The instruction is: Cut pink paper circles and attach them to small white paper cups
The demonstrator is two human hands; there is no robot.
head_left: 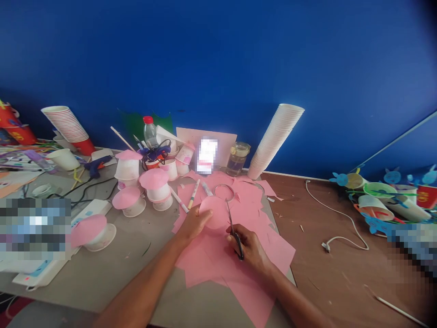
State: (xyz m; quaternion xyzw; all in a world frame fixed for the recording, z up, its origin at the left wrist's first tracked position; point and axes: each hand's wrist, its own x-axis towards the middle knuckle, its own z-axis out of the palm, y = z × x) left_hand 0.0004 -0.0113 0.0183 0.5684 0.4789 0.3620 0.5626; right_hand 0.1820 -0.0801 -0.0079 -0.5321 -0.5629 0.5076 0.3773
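My left hand [195, 222] pinches the left edge of a round pink paper disc [215, 212], thumb on top. In my right hand [248, 246] is a pair of scissors [235, 232], fingers closed round the dark handles. Their blades point away from me, close to the disc's right edge; whether they touch the paper I cannot tell. Beneath both hands lies a spread of overlapping pink paper sheets [239, 287]. A thin ring [224, 192] rests on the paper just beyond the disc, with a marker [194, 193] to its left.
Several paper cups with pink paper tops [154, 180] stand to the left. A lit phone [206, 155], a glass jar [238, 158] and a leaning stack of white cups [276, 139] line the blue wall. On the right lie a white cable [341, 216] and decorated cups [375, 205].
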